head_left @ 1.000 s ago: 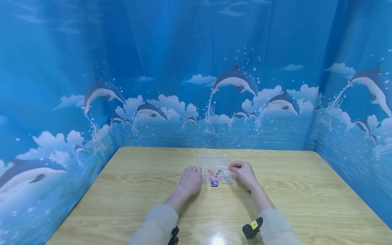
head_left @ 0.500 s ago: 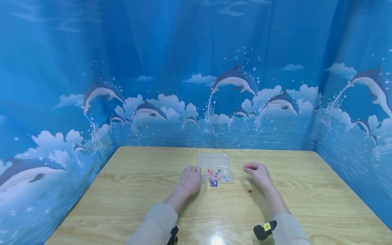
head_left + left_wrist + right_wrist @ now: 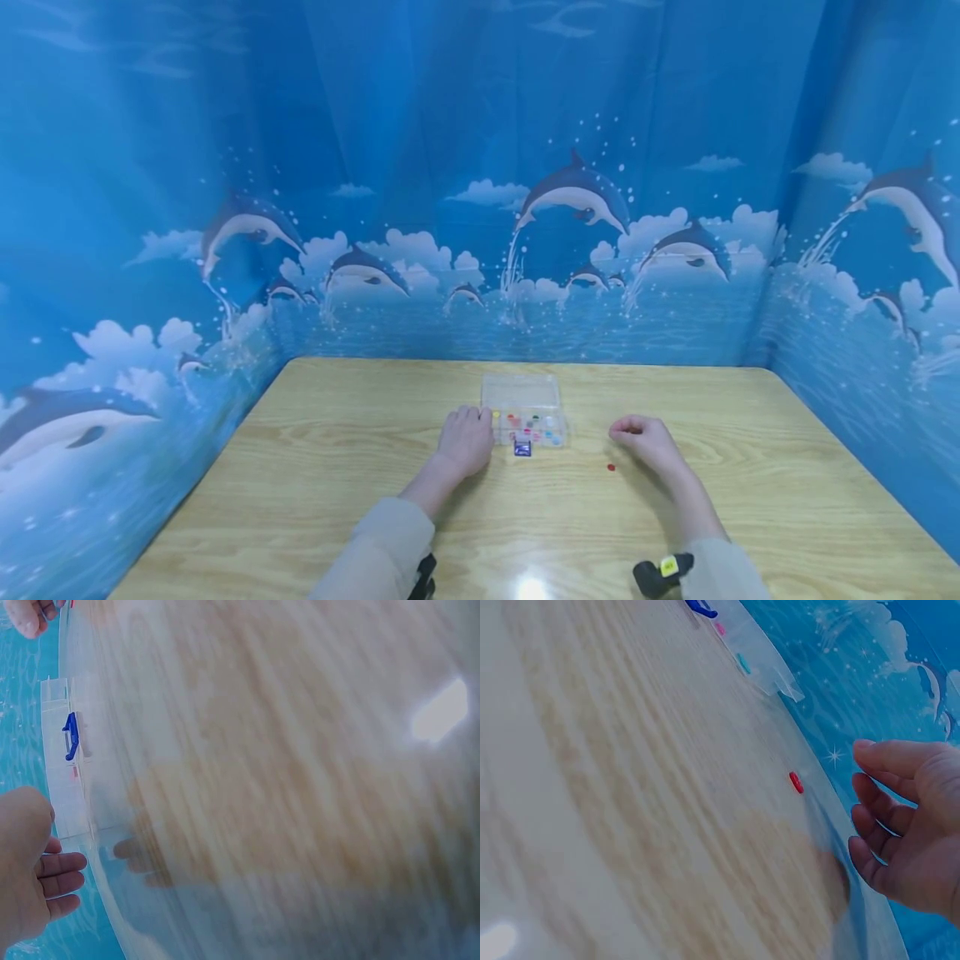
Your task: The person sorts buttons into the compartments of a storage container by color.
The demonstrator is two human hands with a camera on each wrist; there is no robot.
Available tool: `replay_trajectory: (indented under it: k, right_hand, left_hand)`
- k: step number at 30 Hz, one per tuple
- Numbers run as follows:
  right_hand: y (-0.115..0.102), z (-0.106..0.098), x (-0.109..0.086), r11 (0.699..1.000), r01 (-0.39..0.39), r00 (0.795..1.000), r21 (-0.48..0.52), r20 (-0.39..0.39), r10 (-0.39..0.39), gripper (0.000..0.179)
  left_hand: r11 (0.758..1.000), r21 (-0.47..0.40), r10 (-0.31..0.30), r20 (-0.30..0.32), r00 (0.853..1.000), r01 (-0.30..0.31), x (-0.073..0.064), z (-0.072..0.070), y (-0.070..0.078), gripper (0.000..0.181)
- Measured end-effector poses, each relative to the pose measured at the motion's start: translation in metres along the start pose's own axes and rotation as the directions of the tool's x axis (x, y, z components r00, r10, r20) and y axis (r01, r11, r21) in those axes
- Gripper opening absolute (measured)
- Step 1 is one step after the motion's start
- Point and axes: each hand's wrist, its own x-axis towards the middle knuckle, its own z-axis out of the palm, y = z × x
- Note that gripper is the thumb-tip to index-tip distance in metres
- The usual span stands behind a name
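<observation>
An open clear plastic box holds several small coloured pieces, with its lid laid back. A blue latch sits at its front edge. At the box's left side rests my left hand, its fingertips touching the rim; the left wrist view shows this hand with the lower fingers extended, the thumb hidden. Right of the box, a small red flat oval piece stands out on the table, also in the right wrist view as a red piece. My right hand hovers just beyond it, fingers loosely curved, holding nothing.
The wooden table spreads out around the box, with a bright light reflection near its front. A blue dolphin-print curtain borders the table at the back and sides. A black wrist device is on the right forearm.
My right hand has moved from the box's right edge to the right and then towards me, near the red piece, which was mostly hidden before. My left hand has stayed at the box.
</observation>
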Motion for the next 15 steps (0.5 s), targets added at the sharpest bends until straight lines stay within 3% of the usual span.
replay_trajectory:
  k: [15]
  right_hand:
    - [0.009,-0.003,-0.016,1.0,-0.01,0.997,-0.017,0.075,0.012,0.024]
  left_hand:
    - [1.0,-0.014,-0.005,-0.024,1.0,0.005,0.001,0.003,0.0,0.02]
